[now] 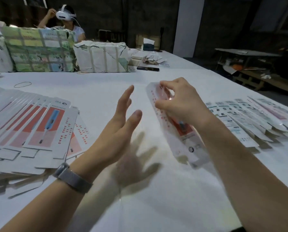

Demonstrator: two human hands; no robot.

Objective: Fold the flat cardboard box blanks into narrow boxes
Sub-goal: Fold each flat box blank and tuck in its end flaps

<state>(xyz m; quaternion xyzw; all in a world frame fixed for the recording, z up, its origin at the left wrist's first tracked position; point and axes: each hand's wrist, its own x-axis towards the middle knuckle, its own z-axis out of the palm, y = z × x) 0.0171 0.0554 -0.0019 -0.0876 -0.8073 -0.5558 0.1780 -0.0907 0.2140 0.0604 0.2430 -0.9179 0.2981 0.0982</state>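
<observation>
My right hand point(178, 104) grips a long narrow white box point(176, 131) with red print, held above the table and slanting from far left to near right. Its fingers curl over the box's upper half. My left hand point(123, 129) hovers just left of the box with fingers straight and spread, touching nothing. A fanned pile of flat box blanks point(32, 124), white with red panels and a blue tool picture, lies at the left. A row of folded narrow boxes point(250, 119) lies at the right.
The white table point(93, 91) carries a rubber band point(22, 84) at the back left, wrapped paper bundles point(101, 56) and a dark phone point(148, 68) at the back. A person wearing a white headset point(63, 15) sits behind the bundles. The table's right edge drops off beyond the folded boxes.
</observation>
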